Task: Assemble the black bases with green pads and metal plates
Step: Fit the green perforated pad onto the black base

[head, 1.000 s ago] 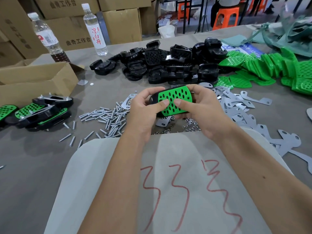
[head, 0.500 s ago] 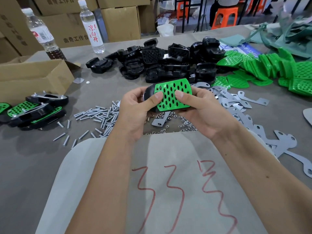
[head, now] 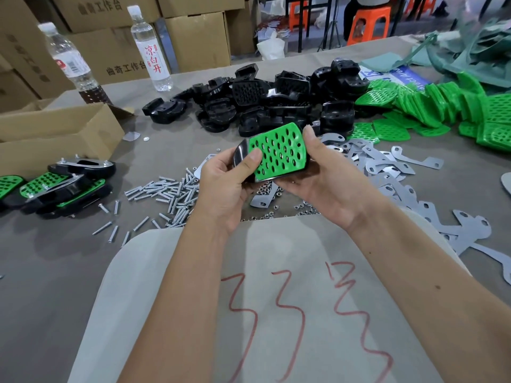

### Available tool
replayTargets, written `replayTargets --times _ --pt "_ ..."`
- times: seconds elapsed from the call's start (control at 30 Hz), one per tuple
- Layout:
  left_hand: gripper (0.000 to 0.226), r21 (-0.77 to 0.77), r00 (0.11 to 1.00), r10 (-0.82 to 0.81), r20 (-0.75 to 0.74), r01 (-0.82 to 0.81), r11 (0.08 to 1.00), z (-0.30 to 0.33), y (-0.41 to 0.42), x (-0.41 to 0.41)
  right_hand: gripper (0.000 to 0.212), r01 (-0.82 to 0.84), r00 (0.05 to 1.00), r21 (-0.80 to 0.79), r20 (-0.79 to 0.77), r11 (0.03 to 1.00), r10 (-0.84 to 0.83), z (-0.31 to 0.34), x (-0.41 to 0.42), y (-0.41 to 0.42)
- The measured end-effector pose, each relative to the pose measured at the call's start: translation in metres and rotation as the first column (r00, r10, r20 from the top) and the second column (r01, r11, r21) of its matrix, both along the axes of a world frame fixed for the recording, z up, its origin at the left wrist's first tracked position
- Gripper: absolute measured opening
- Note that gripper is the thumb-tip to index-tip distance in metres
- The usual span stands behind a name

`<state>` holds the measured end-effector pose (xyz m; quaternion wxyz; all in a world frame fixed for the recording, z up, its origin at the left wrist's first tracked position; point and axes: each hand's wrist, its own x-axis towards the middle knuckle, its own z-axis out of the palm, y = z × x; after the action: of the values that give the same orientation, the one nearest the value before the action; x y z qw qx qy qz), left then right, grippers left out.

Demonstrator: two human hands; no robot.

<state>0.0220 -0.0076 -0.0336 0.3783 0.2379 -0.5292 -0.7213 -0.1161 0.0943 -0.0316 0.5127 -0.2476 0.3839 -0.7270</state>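
green pad [head: 279, 154] seated on black base [head: 240, 155], held above the table | our left hand [head: 225, 186] grips its left end, thumb on pad | right hand [head: 327, 179] clasps the right side (base underside hidden)

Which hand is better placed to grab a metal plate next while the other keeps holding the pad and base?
Right hand: the metal plates lie just beyond it, while the left hand sits over the screws.

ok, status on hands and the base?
Left hand and right hand both grip black base, green pad seated on top. No metal plate fitted. Nothing obstructing.
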Motion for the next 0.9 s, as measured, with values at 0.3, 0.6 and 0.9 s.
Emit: replayTargets --times 0.3,0.6,0.9 --pt "0.026 -0.029 0.985 -0.132 -0.113 0.13 0.991 -0.003 0.003 -0.001 0.038 0.055 0.992 -0.014 0.115 0.998 -0.053 -0.004 0.002 -0.003" --pt "0.013 -0.299 0.962 0.207 0.178 -0.147 0.943 -0.017 -0.003 -0.008 0.055 0.057 0.982 0.071 -0.182 0.996 -0.044 -0.003 0.001 0.0" --pt "0.027 -0.02 0.985 -0.111 0.13 0.115 0.993 0.0 0.0 -0.002 0.035 0.062 0.963 -0.027 -0.259 0.998 -0.067 -0.012 -0.007 0.004"
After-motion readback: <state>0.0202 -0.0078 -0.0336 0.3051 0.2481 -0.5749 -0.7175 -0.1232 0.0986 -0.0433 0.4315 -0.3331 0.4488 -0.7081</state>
